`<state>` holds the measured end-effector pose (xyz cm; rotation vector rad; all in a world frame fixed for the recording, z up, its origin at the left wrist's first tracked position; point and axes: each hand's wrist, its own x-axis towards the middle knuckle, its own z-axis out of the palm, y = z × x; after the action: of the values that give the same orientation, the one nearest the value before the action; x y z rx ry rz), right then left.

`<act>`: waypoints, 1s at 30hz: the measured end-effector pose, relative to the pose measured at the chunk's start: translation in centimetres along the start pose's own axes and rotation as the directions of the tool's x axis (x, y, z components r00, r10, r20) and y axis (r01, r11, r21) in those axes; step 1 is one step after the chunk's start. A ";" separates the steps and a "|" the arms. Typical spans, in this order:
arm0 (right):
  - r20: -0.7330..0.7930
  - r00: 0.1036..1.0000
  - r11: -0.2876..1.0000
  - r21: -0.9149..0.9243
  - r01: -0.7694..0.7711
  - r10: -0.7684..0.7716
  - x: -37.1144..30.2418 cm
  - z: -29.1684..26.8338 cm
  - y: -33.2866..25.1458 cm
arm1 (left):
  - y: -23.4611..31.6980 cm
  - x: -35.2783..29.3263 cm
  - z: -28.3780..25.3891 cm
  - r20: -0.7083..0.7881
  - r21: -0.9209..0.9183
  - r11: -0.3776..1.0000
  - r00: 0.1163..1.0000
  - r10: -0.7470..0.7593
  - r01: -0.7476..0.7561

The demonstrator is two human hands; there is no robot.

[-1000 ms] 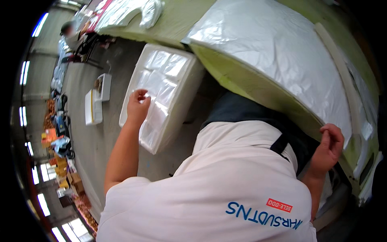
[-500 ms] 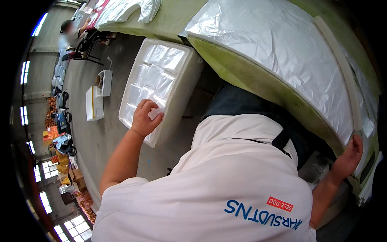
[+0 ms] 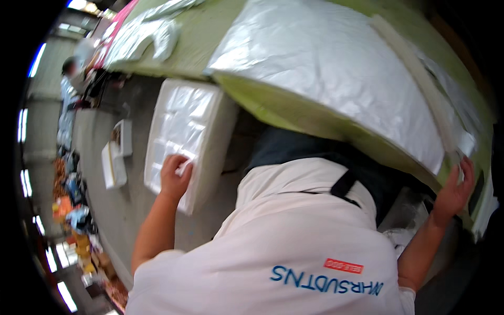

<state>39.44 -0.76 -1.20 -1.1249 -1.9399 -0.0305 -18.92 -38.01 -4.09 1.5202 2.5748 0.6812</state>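
My left hand is over the near end of a white foam box, its fingers curled in. A pale sliver shows by the fingertips, too blurred to name. Rows of clear, shiny plastic packets fill the box. Far to the right, my right hand is at the table's edge, thumb and fingers bent around something pale that I cannot make out. Close to its fingertips is the end of a long off-white strip. This strip lies across a stack of silvery clear plastic sheets.
A green-covered table runs along the top, with more plastic film at its far left. Small white boxes stand on the floor. Another person sits at the upper left. Cartons and scooters line the left wall.
The view has shifted, so the box and table sit differently. My left fingers have closed from a wider curve. My right fingers are lifted and bent near the strip's end.
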 end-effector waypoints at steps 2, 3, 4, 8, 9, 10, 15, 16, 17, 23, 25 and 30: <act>0.035 0.997 0.971 -0.229 0.068 -0.061 2.5 -0.6 0.9 | 0.4 0.9 0.4 -0.129 -0.042 0.998 0.991 0.047 -0.053; 0.076 0.995 0.961 -0.263 0.089 -0.072 3.7 0.0 0.6 | 1.4 1.4 0.7 -0.156 -0.107 0.991 0.986 0.064 -0.081; 0.145 0.989 0.969 -0.243 0.035 0.000 4.3 0.6 1.1 | 2.4 2.2 1.4 -0.179 -0.211 0.971 0.981 0.076 -0.114; 0.450 0.838 0.947 -0.226 -0.228 0.309 5.7 0.3 -0.9 | 9.8 6.8 4.7 -0.098 -0.506 0.832 0.974 0.206 -0.227; 0.474 0.790 0.921 -0.230 -0.315 0.389 5.8 0.2 -2.1 | 11.8 7.6 5.7 -0.056 -0.578 0.781 0.967 0.250 -0.236; 0.511 0.753 0.910 -0.249 -0.331 0.414 5.8 -0.2 -3.2 | 14.3 9.0 6.1 -0.008 -0.587 0.752 0.931 0.364 -0.299; 0.732 0.583 0.715 0.191 -0.673 0.353 -0.6 -0.2 -7.1 | 26.7 14.1 8.5 -0.004 -0.680 0.509 0.697 0.717 -0.528; 0.769 0.526 0.569 0.264 -0.779 0.363 -1.6 0.2 -8.4 | 29.1 14.8 9.1 -0.015 -0.687 0.467 0.654 0.756 -0.556; 0.792 0.477 0.518 0.244 -0.820 0.382 -2.4 0.6 -9.7 | 31.3 15.8 9.9 0.012 -0.710 0.428 0.597 0.802 -0.560; 0.783 0.524 -0.012 0.560 -0.829 0.336 -4.5 4.6 -14.8 | 39.7 18.1 14.0 0.201 -0.506 0.467 0.427 0.882 -0.726; 0.760 0.578 0.061 0.589 -0.806 0.298 -5.1 4.9 -14.5 | 40.1 18.3 14.7 0.225 -0.430 0.461 0.402 0.887 -0.776; 0.746 0.574 0.127 0.568 -0.813 0.338 -7.9 4.4 -11.9 | 41.4 17.9 12.4 0.215 -0.373 0.443 0.389 0.896 -0.815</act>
<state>29.67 -11.44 -4.92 -1.0537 -1.2300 1.7313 9.25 -1.69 4.56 2.5640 1.1826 0.5615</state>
